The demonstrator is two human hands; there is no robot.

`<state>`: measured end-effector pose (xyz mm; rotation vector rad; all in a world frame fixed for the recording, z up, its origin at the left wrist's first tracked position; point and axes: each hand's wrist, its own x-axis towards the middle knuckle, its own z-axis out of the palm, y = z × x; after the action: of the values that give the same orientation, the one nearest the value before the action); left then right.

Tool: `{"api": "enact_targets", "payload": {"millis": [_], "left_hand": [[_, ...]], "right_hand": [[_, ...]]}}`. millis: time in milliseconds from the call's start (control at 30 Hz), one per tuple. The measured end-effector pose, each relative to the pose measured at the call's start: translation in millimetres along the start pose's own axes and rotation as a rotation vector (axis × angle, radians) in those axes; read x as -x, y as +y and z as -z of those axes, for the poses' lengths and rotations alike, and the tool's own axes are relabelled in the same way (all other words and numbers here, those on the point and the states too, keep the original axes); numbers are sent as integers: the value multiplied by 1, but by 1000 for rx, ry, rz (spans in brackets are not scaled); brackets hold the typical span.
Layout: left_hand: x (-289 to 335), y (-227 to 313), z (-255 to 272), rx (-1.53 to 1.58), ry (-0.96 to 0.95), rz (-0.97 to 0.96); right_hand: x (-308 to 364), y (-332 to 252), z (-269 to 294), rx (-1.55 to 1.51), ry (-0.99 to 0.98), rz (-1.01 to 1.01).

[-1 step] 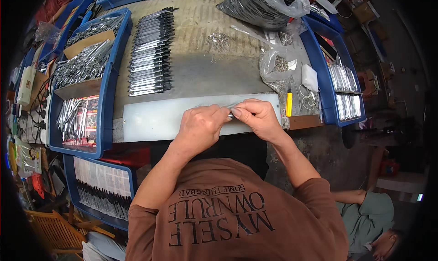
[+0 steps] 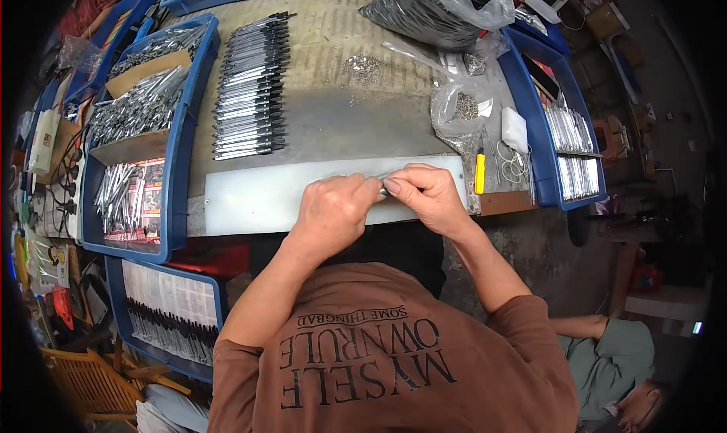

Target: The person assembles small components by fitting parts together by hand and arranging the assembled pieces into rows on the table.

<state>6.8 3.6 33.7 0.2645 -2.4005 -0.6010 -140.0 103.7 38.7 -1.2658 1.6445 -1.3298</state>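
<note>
My left hand (image 2: 333, 206) and my right hand (image 2: 430, 196) meet over the right half of a long whitish board (image 2: 257, 198) at the table's near edge. Both are closed, fingertips pinched together around a slim silvery pen part (image 2: 385, 192). Fingers cover most of that piece, so its full shape is hidden. Beyond the board, to the left, many silver-and-black pens (image 2: 250, 92) lie side by side in a long column. A yellow-handled screwdriver (image 2: 479, 174) rests just right of the board.
A divided blue tray (image 2: 179, 183) of metal pen parts stands at left, with another blue tray (image 2: 221, 312) of pens below. Tiny metal pieces (image 2: 362, 69) lie loose farther back. At right are an open plastic bag (image 2: 447, 118), a white corded box (image 2: 513, 128) and another blue tray (image 2: 541, 130).
</note>
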Motion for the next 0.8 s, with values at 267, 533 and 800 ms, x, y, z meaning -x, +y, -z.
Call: {"api": "enact_targets", "payload": {"millis": [267, 533, 800], "left_hand": [[-2, 2, -4, -164, 52, -5], [1, 0, -1, -167, 57, -34], [12, -11, -5, -90, 33, -2]], "right_hand": [[1, 0, 0, -198, 60, -219], [-5, -6, -7, 116, 82, 2], [-1, 5, -16, 309, 160, 177]]}}
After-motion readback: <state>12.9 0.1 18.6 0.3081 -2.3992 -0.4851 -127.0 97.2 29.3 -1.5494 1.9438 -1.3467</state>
